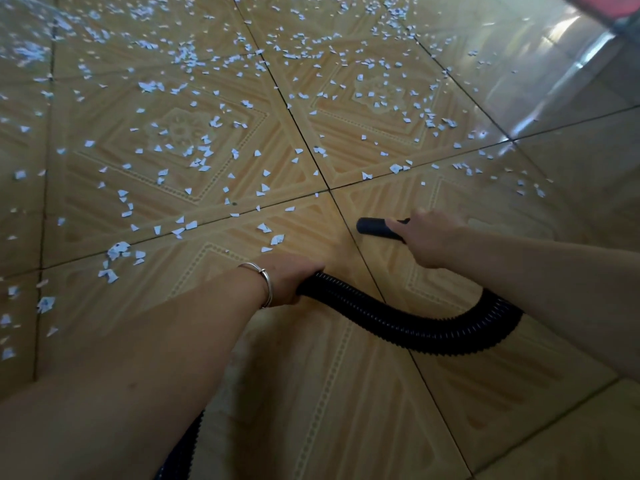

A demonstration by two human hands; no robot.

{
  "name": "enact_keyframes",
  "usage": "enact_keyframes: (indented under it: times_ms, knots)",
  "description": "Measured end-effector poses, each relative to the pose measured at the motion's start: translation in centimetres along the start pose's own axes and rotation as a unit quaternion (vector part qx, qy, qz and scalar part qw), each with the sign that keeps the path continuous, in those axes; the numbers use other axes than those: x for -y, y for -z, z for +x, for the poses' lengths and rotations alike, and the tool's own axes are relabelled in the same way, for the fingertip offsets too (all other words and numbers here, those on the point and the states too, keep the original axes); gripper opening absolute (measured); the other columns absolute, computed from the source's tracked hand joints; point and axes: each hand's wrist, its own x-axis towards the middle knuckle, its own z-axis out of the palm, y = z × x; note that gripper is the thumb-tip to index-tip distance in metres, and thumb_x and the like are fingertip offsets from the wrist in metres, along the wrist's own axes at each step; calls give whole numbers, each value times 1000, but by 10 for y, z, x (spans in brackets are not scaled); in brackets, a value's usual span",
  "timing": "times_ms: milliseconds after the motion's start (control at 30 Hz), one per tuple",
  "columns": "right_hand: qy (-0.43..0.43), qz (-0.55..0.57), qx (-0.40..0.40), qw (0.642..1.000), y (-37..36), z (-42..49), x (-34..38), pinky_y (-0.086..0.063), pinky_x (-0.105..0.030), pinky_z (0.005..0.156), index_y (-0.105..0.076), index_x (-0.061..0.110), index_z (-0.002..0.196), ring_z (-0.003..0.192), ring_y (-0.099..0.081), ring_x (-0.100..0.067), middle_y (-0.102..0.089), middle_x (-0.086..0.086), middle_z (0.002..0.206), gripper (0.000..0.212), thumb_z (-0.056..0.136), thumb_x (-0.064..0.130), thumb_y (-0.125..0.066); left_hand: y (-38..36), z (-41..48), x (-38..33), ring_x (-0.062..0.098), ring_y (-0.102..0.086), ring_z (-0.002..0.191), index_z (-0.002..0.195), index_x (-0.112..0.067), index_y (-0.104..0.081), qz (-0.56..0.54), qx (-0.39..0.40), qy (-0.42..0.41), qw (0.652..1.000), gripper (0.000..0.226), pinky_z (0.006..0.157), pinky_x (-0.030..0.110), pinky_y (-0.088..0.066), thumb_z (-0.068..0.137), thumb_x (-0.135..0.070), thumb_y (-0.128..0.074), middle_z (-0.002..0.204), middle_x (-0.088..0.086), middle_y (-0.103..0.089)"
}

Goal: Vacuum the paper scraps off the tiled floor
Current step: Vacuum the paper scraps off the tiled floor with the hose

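Our right hand (429,242) is curled round the black nozzle (374,226), which points left, low over the floor (311,393). Our left hand (287,282), with a thin silver bracelet (266,284) on the wrist, grips the bumpy black hose (415,329) that bends between both hands. The paper scraps (277,239) are small, white, torn bits. They lie all over the yellow-brown floor ahead and to our left, the nearest close to the left hand.

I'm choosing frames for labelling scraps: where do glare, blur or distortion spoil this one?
Head view: glare whitens the tiled floor at upper right; paper scraps crisp mid-frame, smeared toward the top-left corner; grout lines splay from wide-angle distortion; left hand on hose, right hand on nozzle evenly lit.
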Motion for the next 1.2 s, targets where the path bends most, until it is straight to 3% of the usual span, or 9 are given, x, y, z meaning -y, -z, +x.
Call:
enact_keyframes:
  times_ms: [200,333,533,667,800,900,967,1100,1200]
  knots:
    - [23,14,23,999,-16,3,-24,-52,-41,85,-7,30,152,97,-54,-28,-44,-14,119,68,95,13,-42,20,27,-22,22,-57,101,110,-19,-48,100,-20,14,995,33,71,31,-42,82,-25,-63,110,-1,-56]
    - [32,58,-8,998,-29,17,-39,-52,-39,82,-8,25,151,96,-55,-29,-46,-16,117,70,94,10,-45,36,46,-33,22,-56,104,110,-19,-55,192,62,75,976,39,78,33,-46,78,-37,-69,111,0,-56]
    - [103,122,-13,987,-47,31,-73,-52,-34,77,0,18,153,98,-57,-27,-49,-17,121,74,95,11,-46,63,80,-70,23,-62,77,118,-8,-57,-13,175,337,925,32,50,21,-42,86,-5,-60,103,10,-65]
    - [147,142,-18,979,-49,51,-94,-51,-35,77,-3,14,152,103,-57,-28,-52,-16,123,72,94,10,-47,71,104,-93,26,-61,106,121,-5,-57,-67,117,449,884,34,76,28,-50,88,-2,-55,122,13,-60]
    - [183,157,-28,970,-55,66,-114,-51,-35,78,-1,13,152,107,-56,-28,-51,-14,126,74,94,8,-47,74,126,-118,30,-50,120,126,2,-50,-194,-26,594,780,34,96,33,-40,96,-11,-42,129,18,-52]
    - [181,195,-33,963,-58,69,-124,-48,-34,72,-10,9,149,106,-56,-27,-51,-15,124,68,93,8,-48,66,130,-134,27,-43,114,126,3,-38,-307,-124,708,623,45,98,30,-34,91,-23,-51,111,22,-44]
    - [149,210,-46,965,-60,75,-134,-45,-33,67,-17,7,146,105,-56,-28,-50,-16,124,62,93,10,-48,61,126,-136,29,-42,116,122,1,-40,-380,-156,754,513,55,101,35,-36,81,-30,-60,120,20,-42]
    - [123,207,-57,969,-50,85,-147,-40,-32,63,-35,8,134,100,-58,-25,-52,-13,119,43,93,9,-47,48,129,-130,25,-51,101,83,2,-52,-463,-137,699,528,32,97,36,-40,86,-29,-46,94,12,-54]
    - [146,170,-78,971,-33,93,-145,-42,-32,62,-33,9,138,96,-58,-24,-56,-10,113,48,92,5,-46,48,141,-123,37,-42,124,134,4,-36,-468,-164,703,509,61,106,40,-33,84,-27,-48,136,20,-41]
